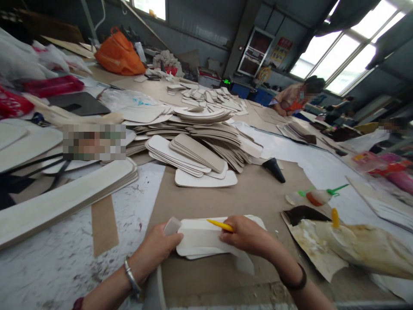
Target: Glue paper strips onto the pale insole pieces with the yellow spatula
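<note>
A small stack of white, round-cornered board pieces (200,237) lies flat in front of me on brown paper. My left hand (159,245) is closed at the stack's left end, its thumb against the edge. A pale translucent strip (173,226) sticks up from between its fingers, and a pale band (156,288) hangs below that hand. Over the right part of the stack, my right hand (247,234) grips a slim yellow pointed tool (221,225), tip toward the left. Below this hand a translucent strip (244,261) hangs past the stack's front edge.
Piles of cut boards (193,150) stand behind the stack, with long boards (71,198) at left. A black cone-shaped object (274,169), squeeze bottles (318,197) and a glue-stained bag (361,245) with a yellow nozzle lie right. A co-worker (295,97) bends over the far table.
</note>
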The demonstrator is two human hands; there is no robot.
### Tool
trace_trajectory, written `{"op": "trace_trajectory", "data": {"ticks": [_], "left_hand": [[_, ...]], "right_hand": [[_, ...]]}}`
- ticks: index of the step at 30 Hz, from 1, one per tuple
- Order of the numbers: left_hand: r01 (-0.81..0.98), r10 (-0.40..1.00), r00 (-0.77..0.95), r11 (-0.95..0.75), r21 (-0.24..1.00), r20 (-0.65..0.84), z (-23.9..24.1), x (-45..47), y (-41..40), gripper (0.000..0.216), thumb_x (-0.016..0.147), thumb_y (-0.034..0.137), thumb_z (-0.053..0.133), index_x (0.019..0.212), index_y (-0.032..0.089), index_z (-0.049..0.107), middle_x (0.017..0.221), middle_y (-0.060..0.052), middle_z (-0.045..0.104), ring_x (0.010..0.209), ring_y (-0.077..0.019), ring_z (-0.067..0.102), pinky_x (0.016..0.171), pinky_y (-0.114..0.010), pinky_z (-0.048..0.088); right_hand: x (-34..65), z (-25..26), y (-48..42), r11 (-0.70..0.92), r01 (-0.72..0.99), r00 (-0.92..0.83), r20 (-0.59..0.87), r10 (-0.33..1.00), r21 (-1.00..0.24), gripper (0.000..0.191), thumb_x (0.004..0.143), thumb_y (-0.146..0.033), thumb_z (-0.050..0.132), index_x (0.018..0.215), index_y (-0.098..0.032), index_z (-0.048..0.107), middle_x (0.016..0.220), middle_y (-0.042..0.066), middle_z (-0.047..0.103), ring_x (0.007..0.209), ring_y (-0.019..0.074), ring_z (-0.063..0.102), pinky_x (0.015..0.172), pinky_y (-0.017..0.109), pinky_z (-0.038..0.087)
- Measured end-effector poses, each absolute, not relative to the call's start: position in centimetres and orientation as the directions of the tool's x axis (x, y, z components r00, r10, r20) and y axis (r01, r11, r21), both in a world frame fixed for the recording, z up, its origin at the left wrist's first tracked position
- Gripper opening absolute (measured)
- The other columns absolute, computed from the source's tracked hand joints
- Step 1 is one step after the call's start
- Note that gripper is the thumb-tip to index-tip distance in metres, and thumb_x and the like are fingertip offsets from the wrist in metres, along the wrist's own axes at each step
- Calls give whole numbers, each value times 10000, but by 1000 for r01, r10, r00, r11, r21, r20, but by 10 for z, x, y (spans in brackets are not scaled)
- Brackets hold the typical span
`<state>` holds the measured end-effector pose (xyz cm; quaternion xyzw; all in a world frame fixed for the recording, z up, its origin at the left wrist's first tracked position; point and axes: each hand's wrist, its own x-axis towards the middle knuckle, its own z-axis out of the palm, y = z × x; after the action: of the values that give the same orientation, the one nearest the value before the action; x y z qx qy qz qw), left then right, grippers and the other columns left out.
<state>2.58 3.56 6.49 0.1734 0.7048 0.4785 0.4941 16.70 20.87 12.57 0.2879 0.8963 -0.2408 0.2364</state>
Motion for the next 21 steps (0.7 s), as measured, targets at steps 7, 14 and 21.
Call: {"op": "trace_trajectory", "data": {"ticks": [7, 14, 21], "left_hand": [[-128, 725, -461, 517, 846, -512, 53, 25, 32, 270, 599, 449, 537, 624, 180, 523, 449, 63, 410, 433, -104, 329, 401, -219, 234], [35, 725, -522, 544, 839, -449, 46, 30, 33, 253, 639, 452, 493, 636, 200, 518, 434, 63, 398, 418, -124, 355, 417, -231, 256], [29, 698, -575, 539, 842, -427, 45, 36, 36, 297, 626, 517, 503, 589, 222, 496, 411, 65, 368, 406, -135, 335, 419, -240, 229]], "right_hand": [[237, 119, 232, 623, 777, -606, -373, 702, -90, 201, 876, -288, 391, 908, -171, 551, 828, 61, 648, 771, 194, 595, 639, 270, 351], [227, 111, 220, 604, 785, -544, -312, 779, 137, 172, 901, -277, 416, 951, -183, 551, 918, 90, 674, 846, 229, 630, 617, 286, 352], [232, 104, 226, 608, 787, -550, -329, 768, 106, 144, 886, -266, 444, 922, -187, 559, 948, 79, 672, 895, 234, 620, 652, 290, 372]]}}
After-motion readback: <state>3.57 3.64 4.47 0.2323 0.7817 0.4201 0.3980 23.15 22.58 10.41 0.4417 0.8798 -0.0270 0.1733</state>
